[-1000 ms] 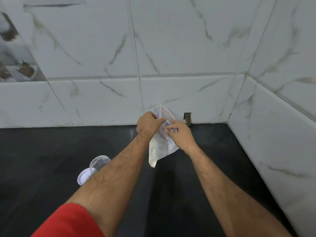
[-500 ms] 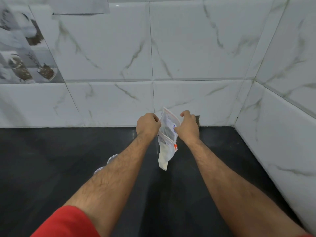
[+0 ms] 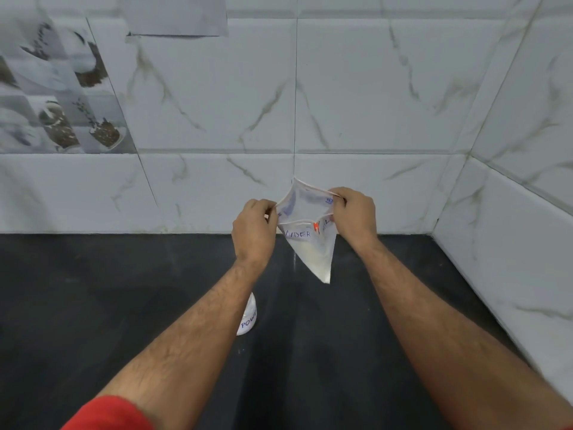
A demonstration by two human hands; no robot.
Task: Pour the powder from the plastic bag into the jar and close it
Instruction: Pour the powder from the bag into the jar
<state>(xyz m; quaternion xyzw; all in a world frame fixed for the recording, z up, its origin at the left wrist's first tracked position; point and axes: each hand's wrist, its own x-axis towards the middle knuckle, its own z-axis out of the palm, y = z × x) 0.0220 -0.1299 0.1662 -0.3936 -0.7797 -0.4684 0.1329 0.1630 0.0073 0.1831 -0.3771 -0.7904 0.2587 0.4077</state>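
Observation:
A clear plastic bag (image 3: 313, 246) with white powder in its lower corner hangs in the air above the black counter (image 3: 93, 305). A white label on it reads "POWDER" in part. My left hand (image 3: 252, 231) pinches the bag's left top edge and my right hand (image 3: 352, 217) pinches the right top edge, so the mouth is pulled apart. The jar (image 3: 248, 318), clear with a "POW" label, stands on the counter below, mostly hidden behind my left forearm. Its lid is not in sight.
White marble-look wall tiles (image 3: 372, 103) close the counter at the back and on the right, forming a corner. A sheet of paper (image 3: 176, 13) is stuck to the wall at the top. Picture tiles (image 3: 55, 97) fill the upper left.
My hands moved apart and pulled the bag's mouth wide. The view shifted, so the jar now shows to the right of my left forearm instead of the left.

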